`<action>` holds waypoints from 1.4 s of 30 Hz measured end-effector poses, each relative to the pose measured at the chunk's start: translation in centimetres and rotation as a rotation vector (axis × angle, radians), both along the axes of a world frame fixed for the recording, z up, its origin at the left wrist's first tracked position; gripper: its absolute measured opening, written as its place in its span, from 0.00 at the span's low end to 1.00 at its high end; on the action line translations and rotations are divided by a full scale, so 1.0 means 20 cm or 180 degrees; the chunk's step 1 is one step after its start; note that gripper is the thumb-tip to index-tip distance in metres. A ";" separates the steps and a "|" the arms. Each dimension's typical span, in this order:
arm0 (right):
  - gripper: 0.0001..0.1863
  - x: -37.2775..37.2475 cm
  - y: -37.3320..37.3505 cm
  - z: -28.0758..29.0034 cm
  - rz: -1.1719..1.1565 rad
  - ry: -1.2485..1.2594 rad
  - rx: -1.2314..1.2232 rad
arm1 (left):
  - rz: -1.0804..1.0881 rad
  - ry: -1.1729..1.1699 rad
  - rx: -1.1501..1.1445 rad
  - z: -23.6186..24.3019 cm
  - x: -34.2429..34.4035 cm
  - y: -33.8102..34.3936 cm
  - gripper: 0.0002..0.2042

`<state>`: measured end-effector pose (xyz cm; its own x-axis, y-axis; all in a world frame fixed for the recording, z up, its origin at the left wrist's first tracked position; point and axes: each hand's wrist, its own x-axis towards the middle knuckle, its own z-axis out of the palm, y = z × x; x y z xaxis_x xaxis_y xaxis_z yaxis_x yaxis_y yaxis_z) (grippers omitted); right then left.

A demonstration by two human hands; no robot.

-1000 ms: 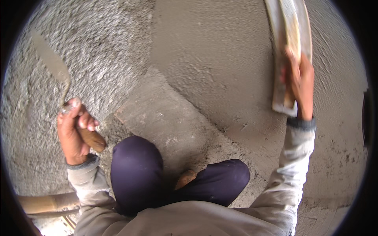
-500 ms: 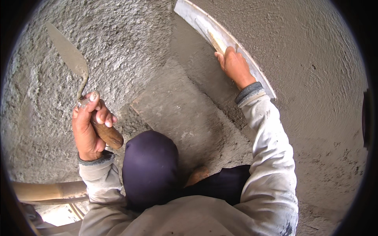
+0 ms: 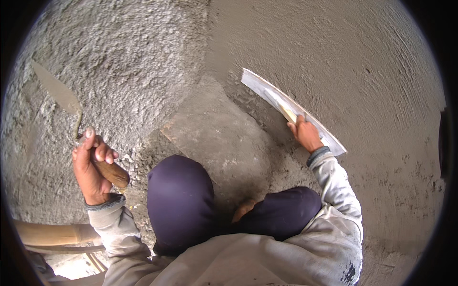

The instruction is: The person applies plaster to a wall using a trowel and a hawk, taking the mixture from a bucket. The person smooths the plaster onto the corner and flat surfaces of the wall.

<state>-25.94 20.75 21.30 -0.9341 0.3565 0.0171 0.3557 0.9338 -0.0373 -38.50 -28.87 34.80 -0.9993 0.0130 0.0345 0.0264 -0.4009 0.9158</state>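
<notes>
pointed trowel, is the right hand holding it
No, the left hand holds the pointed trowel by its wooden handle.

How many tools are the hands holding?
2. A trowel is in the left hand, and a long, pale board is in the right hand. No other held tool shows.

We note a rough grey wall point(image 3: 119, 62) at left, a smoother wall point(image 3: 372, 109) at right. Bright light point(image 3: 71, 268) shows lower left.
</notes>
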 end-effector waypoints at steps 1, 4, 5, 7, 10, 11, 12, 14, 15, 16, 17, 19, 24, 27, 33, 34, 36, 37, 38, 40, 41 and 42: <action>0.22 0.09 0.03 -0.01 0.0021 -0.0004 0.0109 | -0.0053 -0.0035 -0.0092 -0.02 -0.01 -0.04 0.09; 0.24 0.43 0.14 0.17 -0.0023 0.0361 0.0419 | -0.0060 -0.0074 -0.0245 -0.06 -0.03 -0.09 0.09; 0.23 0.48 0.18 0.30 0.0142 0.0849 0.0453 | -0.0059 -0.0104 -0.0327 -0.06 -0.03 -0.06 0.10; 0.22 0.51 0.16 0.53 0.0253 0.1451 0.0250 | -0.0043 -0.0161 -0.0381 -0.07 -0.06 -0.02 0.10; 0.22 0.13 0.01 0.79 -0.0207 0.1417 -0.0375 | -0.0059 -0.0272 -0.0433 -0.12 -0.11 0.07 0.11; 0.24 -0.01 -0.03 0.78 -0.0110 0.1424 -0.0494 | -0.0118 -0.0286 -0.0406 -0.13 -0.12 0.10 0.11; 0.27 -0.15 -0.06 0.78 -0.0005 0.1444 -0.0590 | -0.0177 -0.0289 -0.0355 -0.13 -0.12 0.12 0.10; 0.26 -0.35 -0.03 0.55 0.0536 0.1917 0.0126 | -0.0391 -0.0268 -0.0258 -0.13 -0.11 0.22 0.10; 0.26 -0.41 -0.06 0.44 0.0479 0.1612 -0.0075 | -0.0400 -0.0273 -0.0274 -0.12 -0.10 0.26 0.10; 0.26 -0.45 -0.08 0.34 0.0437 0.1303 -0.0281 | -0.0396 -0.0282 -0.0289 -0.11 -0.09 0.28 0.10; 0.25 -0.43 -0.07 0.23 0.0396 0.1133 -0.0225 | -0.0395 -0.0269 -0.0289 -0.09 -0.09 0.30 0.10; 0.24 -0.36 -0.07 -0.02 0.0347 0.0829 -0.0128 | -0.0318 -0.0241 -0.0315 -0.08 -0.09 0.32 0.10; 0.24 0.05 0.03 -0.39 -0.0109 0.0284 -0.0320 | -0.0327 -0.0119 -0.0365 -0.02 -0.10 0.27 0.10; 0.23 0.44 0.17 -0.56 -0.0182 0.0361 0.0239 | -0.0274 -0.0093 -0.0448 -0.04 -0.12 0.20 0.10; 0.21 1.01 0.37 -0.17 -0.0322 0.0857 0.0146 | -0.0171 -0.0016 -0.0684 -0.07 -0.14 0.12 0.10; 0.21 0.99 0.36 -0.04 -0.0465 0.0991 -0.0057 | -0.0138 -0.0083 -0.0694 -0.09 -0.14 0.12 0.10; 0.21 0.74 0.26 0.24 -0.0223 0.1378 -0.0108 | -0.0105 -0.0200 -0.0763 -0.13 -0.17 0.16 0.10; 0.21 0.53 0.18 0.37 -0.0225 0.1494 -0.0275 | -0.0077 -0.0242 -0.0731 -0.14 -0.17 0.17 0.09; 0.21 0.31 0.08 0.47 -0.0199 0.1625 -0.0416 | -0.0168 -0.0267 -0.0632 -0.14 -0.18 0.17 0.09; 0.22 -0.04 -0.03 0.54 0.0054 0.1972 -0.0594 | -0.0294 -0.0326 -0.0541 -0.16 -0.18 0.20 0.09; 0.21 -0.20 -0.04 0.50 0.0211 0.2054 -0.0450 | -0.0331 -0.0321 -0.0467 -0.15 -0.18 0.22 0.09; 0.21 -0.33 -0.06 0.40 0.0360 0.2127 -0.0321 | -0.0370 -0.0345 -0.0420 -0.14 -0.17 0.23 0.09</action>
